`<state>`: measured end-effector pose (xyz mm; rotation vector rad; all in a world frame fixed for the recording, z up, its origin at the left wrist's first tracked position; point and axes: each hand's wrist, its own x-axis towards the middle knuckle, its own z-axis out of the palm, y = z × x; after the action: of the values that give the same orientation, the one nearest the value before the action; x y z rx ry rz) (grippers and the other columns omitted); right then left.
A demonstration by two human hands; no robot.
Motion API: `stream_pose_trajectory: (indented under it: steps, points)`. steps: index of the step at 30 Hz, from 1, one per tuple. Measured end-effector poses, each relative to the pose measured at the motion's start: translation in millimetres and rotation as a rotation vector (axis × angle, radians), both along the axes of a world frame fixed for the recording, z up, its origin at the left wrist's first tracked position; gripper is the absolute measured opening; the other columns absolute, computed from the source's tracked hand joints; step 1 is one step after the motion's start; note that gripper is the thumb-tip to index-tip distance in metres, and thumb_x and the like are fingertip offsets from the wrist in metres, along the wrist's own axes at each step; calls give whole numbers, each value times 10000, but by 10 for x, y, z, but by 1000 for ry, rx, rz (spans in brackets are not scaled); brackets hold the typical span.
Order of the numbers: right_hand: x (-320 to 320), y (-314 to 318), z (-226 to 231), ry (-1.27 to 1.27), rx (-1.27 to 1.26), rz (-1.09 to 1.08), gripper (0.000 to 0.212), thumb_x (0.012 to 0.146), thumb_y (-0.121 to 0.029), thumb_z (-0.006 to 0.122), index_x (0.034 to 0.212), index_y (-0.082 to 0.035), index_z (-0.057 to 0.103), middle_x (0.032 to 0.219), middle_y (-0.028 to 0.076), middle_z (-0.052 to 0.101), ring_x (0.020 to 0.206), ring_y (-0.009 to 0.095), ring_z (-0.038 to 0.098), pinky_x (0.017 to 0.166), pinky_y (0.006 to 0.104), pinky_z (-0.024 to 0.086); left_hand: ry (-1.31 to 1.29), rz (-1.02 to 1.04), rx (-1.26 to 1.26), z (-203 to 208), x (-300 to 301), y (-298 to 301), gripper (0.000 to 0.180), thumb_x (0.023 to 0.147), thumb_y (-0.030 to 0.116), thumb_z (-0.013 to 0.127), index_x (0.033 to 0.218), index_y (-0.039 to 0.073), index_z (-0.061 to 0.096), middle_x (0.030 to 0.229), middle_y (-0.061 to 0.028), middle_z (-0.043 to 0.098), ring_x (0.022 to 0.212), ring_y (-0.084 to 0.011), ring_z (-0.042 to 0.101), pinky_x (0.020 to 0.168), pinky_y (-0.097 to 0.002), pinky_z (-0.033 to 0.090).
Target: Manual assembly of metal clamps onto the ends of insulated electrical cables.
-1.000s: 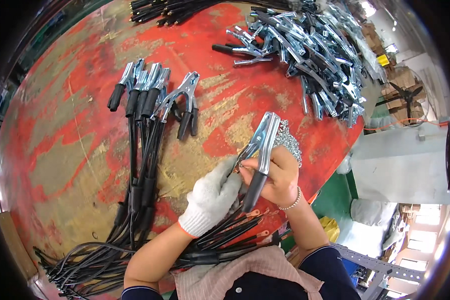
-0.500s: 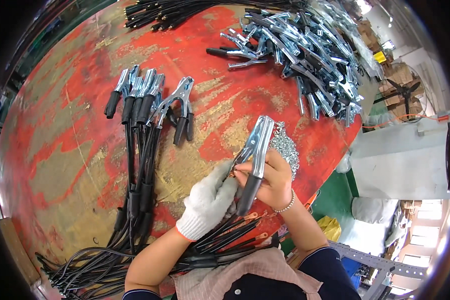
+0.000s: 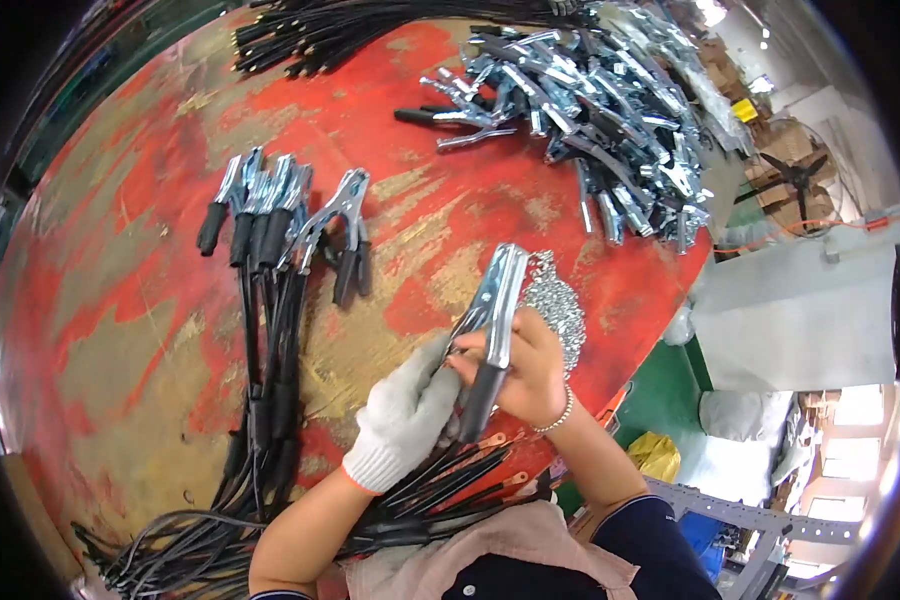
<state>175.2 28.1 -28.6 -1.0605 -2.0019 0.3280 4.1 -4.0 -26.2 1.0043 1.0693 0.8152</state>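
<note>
A silvery spring clamp (image 3: 503,300) with black handle grips is held jaws up over the near part of the table. My left hand (image 3: 398,410), in a white knitted glove, is closed around its left handle. My bare right hand (image 3: 532,372), with a beaded bracelet at the wrist, reaches between the handles. Its thumb and fingertips pinch at the inner side of the left handle; whatever small piece they hold is hidden. Just beyond my right hand lies a heap of small shiny metal fasteners (image 3: 560,318). Black cables with copper ring lugs (image 3: 492,440) lie under my hands.
Several clamps fixed to black cables (image 3: 270,205) lie at left on the worn red table (image 3: 110,330). A large pile of loose clamps (image 3: 610,120) covers the far right. More black cables (image 3: 340,35) lie along the far edge. A fan (image 3: 796,178) stands beyond the right side.
The table scene has shifted slightly left in view. Both hands and the clamp appear a little further left, with the grip and the pinch unchanged.
</note>
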Motion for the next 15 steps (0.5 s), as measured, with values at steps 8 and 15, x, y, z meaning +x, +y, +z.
stream_pose_trajectory:
  steps: [8, 15]
  points:
    - [43, 47, -17, -5, 42, 16, 210, 666, -77, 829, 839, -110, 716, 780, 59, 639, 674, 240, 612, 587, 330, 486, 87, -5, -9, -41, 31, -7, 333, 989, 79, 445, 1306, -2, 504, 1062, -63, 634, 918, -86, 584, 796, -232, 487]
    - [127, 19, -69, -14, 44, 44, 235, 679, -83, 825, 888, -120, 725, 768, 53, 621, 682, 239, 610, 590, 338, 489, 95, 12, -3, -68, 67, -12, 315, 993, 75, 446, 1290, -12, 511, 1052, -66, 634, 888, -90, 593, 773, -219, 490]
